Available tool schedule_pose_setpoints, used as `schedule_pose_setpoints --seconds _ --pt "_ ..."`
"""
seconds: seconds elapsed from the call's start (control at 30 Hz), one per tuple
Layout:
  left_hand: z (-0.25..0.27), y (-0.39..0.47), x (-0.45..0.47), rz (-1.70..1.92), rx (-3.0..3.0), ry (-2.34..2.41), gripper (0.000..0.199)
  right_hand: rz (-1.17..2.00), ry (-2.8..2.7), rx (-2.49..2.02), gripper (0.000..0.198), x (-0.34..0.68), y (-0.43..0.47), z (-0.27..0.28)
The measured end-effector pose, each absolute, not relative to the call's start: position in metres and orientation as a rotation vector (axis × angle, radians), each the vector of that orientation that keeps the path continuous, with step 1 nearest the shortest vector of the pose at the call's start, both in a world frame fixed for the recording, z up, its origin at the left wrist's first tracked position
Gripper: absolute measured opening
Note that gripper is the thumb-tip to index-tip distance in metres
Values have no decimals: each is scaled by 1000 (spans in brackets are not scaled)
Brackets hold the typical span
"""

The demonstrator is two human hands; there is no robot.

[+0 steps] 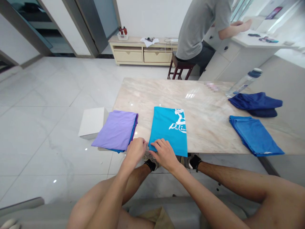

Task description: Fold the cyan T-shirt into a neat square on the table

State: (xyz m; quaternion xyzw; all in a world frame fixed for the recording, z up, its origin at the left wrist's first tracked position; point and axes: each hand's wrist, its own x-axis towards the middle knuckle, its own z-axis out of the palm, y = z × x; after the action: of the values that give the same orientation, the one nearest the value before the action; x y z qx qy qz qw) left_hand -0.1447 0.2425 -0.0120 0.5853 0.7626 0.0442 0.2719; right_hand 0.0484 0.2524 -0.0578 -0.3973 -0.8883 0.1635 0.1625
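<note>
A folded turquoise T-shirt point(164, 127) with white lettering and a white figure lies on the marble-patterned table, its near edge at the table's front. My right hand point(164, 154) rests on its near left corner, fingers laid over the cloth and the thumb apart at the edge. Just left of that corner is my left hand point(137, 149), its fingers curled together; whether anything is pinched in them is hidden. Beside the left hand sits a stack of folded clothes with a lilac one point(116, 128) on top and blue and dark purple edges showing below.
On the table's point(207, 127) right lie a folded blue garment point(257, 135), a dark blue bundle point(256, 103) and a clear bottle point(244, 83). A white box point(92, 122) stands left of the table. Another person point(200, 31) sits on a stool at a white counter point(259, 43).
</note>
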Motion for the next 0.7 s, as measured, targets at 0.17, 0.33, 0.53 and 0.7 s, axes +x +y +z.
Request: schedule_pose_setpoints --seconds 0.17,0.33,0.53,0.7 --pt "-9 228 -118 52 1543 2089 54 439 -2338 -1281 37 50 351 -41" --pt "-1 232 -107 11 1519 2046 35 532 -2361 -1592 49 34 481 -31" --pt "8 231 -107 54 1489 2001 36 556 -2496 -1642 40 20 523 -51" --pt "8 232 -108 41 1472 1982 34 541 -2335 -1434 33 30 531 -73"
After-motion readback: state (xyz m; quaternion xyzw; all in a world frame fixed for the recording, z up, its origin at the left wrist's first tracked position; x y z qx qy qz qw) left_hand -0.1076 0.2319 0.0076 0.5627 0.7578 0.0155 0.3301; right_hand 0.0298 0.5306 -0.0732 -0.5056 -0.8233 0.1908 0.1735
